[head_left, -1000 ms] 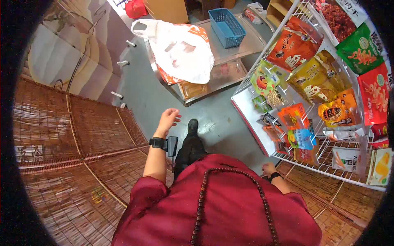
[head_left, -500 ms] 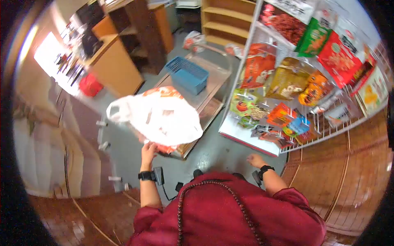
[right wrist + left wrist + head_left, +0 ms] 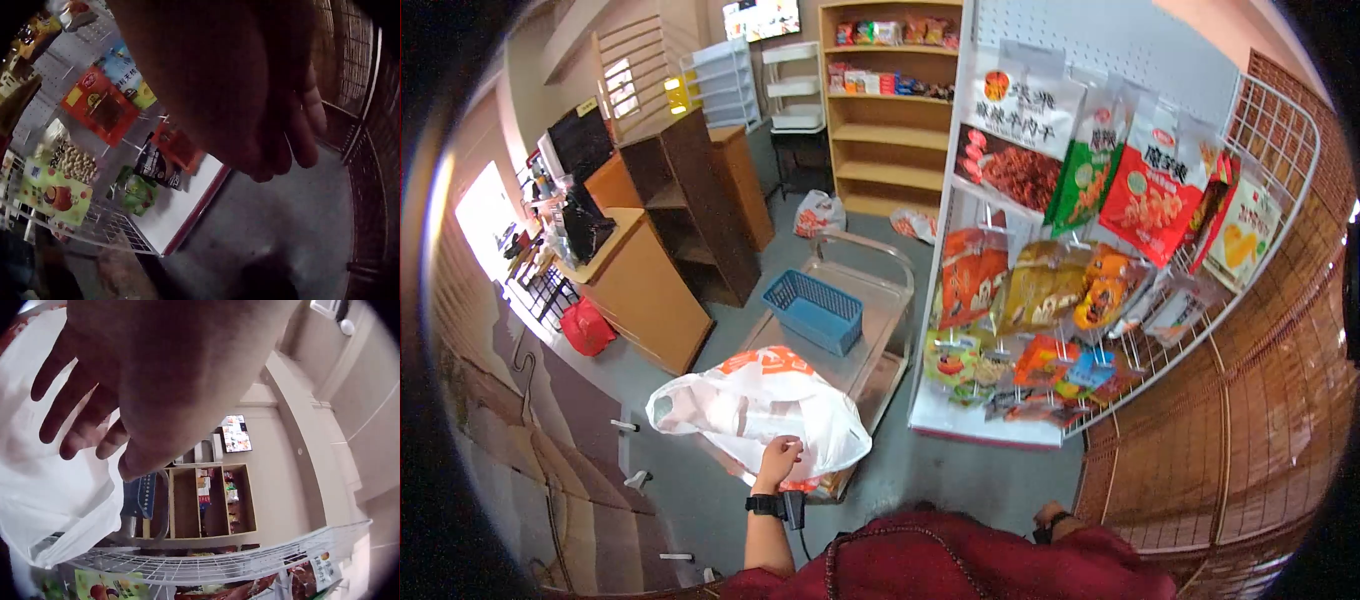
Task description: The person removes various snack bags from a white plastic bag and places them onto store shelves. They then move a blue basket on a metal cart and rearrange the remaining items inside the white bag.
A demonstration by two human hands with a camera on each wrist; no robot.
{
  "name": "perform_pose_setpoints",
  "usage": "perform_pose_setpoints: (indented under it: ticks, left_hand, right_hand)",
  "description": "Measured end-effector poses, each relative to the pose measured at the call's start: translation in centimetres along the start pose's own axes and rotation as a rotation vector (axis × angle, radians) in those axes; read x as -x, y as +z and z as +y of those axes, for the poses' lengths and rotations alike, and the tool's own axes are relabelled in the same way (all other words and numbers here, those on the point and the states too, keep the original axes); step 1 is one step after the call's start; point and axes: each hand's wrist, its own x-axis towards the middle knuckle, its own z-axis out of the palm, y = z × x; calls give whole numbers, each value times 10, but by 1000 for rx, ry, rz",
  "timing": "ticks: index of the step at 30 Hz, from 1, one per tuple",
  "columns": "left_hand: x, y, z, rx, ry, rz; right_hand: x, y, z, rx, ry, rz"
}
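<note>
1. Loosely packed, by its soft folds, the white plastic bag (image 3: 825, 410) lies on the near end of the metal cart (image 3: 888, 300), in front of the blue basket (image 3: 830, 332) and apart from it.
2. Over the bag's near side is the left hand (image 3: 780, 460), its fingers relaxed and spread, grasping nothing. Whether a fingertip touches the plastic, I cannot tell.
3. For a sure grip, I'd judge it best to gather both handles rather than pinch one thin fold, close the fingers fully, and try the load gently; slack film could slip or tear, and whatever is inside could shift.
4. Lengthwise, the bag runs from the person's left to their right, its long axis more across the cart than along it. Its handle loop (image 3: 683, 398) points left, away from the display rack (image 3: 990, 425); the orange print (image 3: 778, 358) is on the far side.
5. Well apart from the bag, the right hand (image 3: 1050, 514) hangs near the rack, fingers loosely bent and holding nothing.
6. Farther off, beyond the cart, a wooden bookcase (image 3: 890, 136) has packets on its upper shelves.
</note>
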Motion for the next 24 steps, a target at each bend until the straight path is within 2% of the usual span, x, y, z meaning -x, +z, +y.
perform_pose_setpoints:
  ticks: [2,3,4,5,6,7,8,9,10,11,13,15,16,18,19,20,22,23,24]
  left_hand:
    - [-10,-9,-6,-181,194,29]
    - [-6,-12,5,-213,207,104]
    - [-3,-13,14,-266,206,213]
    - [-4,-14,15,-339,187,274]
    - [-1,-13,24,-411,164,337]
    - [5,-11,34,-492,143,380]
    - [0,-9,30,-478,129,407]
    - [-8,-10,23,-424,185,392]
    - [-7,-16,16,-374,237,379]
    - [12,-15,51,-162,110,321]
    - [20,-32,63,336,87,267]
    - [41,-62,85,657,135,195]
    - [47,-79,84,823,153,160]
    - [60,-112,82,1096,303,185]
    - [59,-135,64,1209,413,74]
    - [63,-150,60,1204,412,83]
    - [68,-188,52,1315,402,314]
    - [59,-218,20,1315,504,173]
    - [65,-236,24,1295,496,170]
  right_hand:
    - [-5,2,6,-14,86,-114]
    - [-10,6,8,-16,136,-169]
    - [-39,28,4,155,65,136]
    - [-103,53,32,593,-472,208]
    - [-102,35,21,148,-504,64]
    - [-108,34,2,180,-517,70]
    - [-112,38,-16,533,-672,254]
    - [-100,23,-40,560,-694,247]
    - [-76,3,-70,266,-743,232]
    - [-57,-21,-104,-30,-776,202]
    - [-27,-72,-172,151,-816,308]
    - [44,-115,-248,-683,-580,136]
    - [58,-125,-275,-987,-605,76]
    - [76,-149,-314,-1120,-761,-55]
    - [96,-156,-336,-1247,-812,-113]
    - [97,-158,-351,-1365,-853,-193]
    - [117,-153,-380,-1561,-898,-284]
    - [130,-146,-394,-1555,-949,-258]
    - [137,-136,-407,-1591,-1094,-297]
